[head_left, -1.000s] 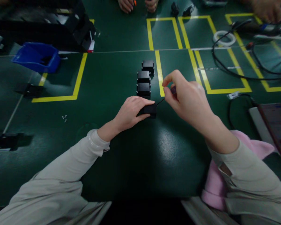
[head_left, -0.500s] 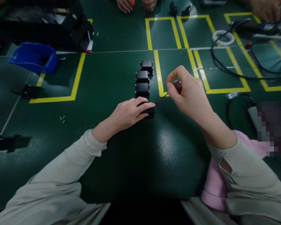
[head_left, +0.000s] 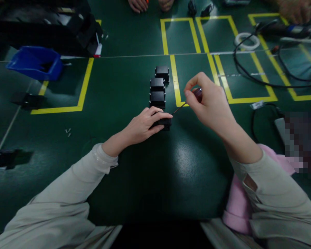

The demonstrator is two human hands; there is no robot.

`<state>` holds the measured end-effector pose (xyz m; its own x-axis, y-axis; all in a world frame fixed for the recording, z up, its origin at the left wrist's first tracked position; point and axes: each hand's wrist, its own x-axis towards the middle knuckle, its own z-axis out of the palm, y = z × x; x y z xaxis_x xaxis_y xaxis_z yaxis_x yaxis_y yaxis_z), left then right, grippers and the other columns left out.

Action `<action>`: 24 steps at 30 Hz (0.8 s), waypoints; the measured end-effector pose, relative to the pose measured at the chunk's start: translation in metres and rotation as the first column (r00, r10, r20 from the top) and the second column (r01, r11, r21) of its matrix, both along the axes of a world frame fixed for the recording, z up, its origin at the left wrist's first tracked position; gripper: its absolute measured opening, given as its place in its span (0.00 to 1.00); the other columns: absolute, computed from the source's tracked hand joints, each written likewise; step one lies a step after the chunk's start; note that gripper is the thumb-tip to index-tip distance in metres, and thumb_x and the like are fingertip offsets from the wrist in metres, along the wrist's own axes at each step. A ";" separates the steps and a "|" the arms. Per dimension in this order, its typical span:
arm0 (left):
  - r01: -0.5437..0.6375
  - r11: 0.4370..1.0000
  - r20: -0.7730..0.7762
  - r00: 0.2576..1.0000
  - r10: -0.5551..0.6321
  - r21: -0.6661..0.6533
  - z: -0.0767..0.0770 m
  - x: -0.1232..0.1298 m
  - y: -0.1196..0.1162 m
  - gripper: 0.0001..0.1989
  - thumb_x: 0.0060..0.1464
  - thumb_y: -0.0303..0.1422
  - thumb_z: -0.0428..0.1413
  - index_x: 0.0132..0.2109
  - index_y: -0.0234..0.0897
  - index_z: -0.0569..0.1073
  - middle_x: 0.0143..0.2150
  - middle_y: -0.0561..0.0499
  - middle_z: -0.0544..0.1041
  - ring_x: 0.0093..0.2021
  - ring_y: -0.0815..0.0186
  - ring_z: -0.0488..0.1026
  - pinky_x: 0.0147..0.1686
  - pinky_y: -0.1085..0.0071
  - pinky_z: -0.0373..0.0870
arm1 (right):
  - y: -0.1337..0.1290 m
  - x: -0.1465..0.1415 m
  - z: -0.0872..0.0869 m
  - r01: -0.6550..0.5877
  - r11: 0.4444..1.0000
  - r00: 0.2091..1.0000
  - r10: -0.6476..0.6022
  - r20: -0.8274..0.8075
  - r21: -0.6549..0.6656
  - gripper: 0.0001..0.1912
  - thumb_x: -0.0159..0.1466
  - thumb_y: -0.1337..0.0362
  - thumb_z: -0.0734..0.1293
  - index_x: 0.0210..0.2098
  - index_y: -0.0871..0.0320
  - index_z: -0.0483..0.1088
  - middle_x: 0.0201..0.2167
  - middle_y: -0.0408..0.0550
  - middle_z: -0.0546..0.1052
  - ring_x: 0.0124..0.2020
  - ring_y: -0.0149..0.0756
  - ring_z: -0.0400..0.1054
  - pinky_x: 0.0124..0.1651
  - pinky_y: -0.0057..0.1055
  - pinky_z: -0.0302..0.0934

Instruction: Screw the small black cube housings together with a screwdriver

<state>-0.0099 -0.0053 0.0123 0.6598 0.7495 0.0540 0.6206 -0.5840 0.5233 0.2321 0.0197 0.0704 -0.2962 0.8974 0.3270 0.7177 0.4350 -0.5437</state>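
Note:
My left hand (head_left: 145, 124) is closed on a small black box-shaped part (head_left: 166, 122) on the green table, its fingers lying over the top and near side. My right hand (head_left: 207, 98) grips the dark reddish handle of a screwdriver (head_left: 180, 108). The thin shaft slants down to the left, and its tip meets the right side of the held part; the exact contact point is too small to make out. Just beyond my left hand, similar black boxes stand in a row: a near one (head_left: 157, 98), a middle one (head_left: 157, 83) and a far one (head_left: 162, 72).
A blue bin (head_left: 36, 64) and a large black rack (head_left: 46, 31) are at the left. Small screws (head_left: 68, 132) lie left of my hand. A white ring (head_left: 246, 42) and black cables (head_left: 237, 64) lie at the right. A co-worker's hands (head_left: 138, 5) show at the far edge.
Both hands stay nearly in place, with the screwdriver still against the black part. The view shifts very slightly.

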 end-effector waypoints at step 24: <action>-0.006 0.999 0.140 0.990 -0.001 0.054 -0.005 -0.001 0.006 0.16 0.66 0.36 0.55 0.59 0.43 0.70 0.57 0.48 0.75 0.58 0.58 0.69 0.58 0.59 0.63 | -0.021 0.005 -0.016 0.013 1.000 0.985 -0.011 -0.175 0.011 0.04 0.70 0.62 0.60 0.40 0.53 0.65 0.27 0.40 0.70 0.24 0.28 0.63 0.32 0.30 0.58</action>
